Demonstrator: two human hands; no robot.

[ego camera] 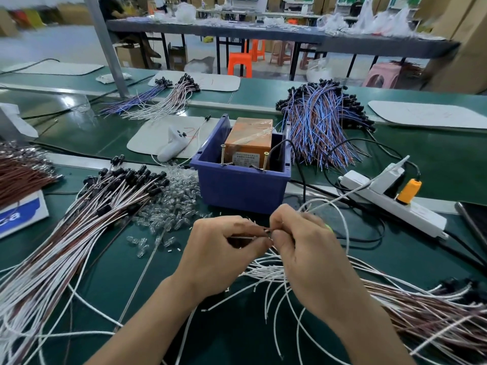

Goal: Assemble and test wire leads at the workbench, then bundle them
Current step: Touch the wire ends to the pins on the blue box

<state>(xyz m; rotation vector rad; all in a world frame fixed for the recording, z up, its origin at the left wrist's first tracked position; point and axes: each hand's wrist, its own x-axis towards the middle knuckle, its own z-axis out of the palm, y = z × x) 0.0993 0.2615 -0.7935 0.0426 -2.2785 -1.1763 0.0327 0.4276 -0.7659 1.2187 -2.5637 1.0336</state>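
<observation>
Two hands met over the green workbench (411,248), just before the blue bin (238,187).
Left hand (220,255) and right hand (312,252) both had fingers curled, pinching one white wire lead (246,237) between them above loose leads (263,272).

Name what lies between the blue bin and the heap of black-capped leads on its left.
A scatter of small clear bulbs on the green bench, shown in the head view.

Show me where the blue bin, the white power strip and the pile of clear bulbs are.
blue bin (238,191): head view, on its front wall.
white power strip (421,216): head view, on its top face.
pile of clear bulbs (179,196): head view, on the middle of the heap.
</observation>
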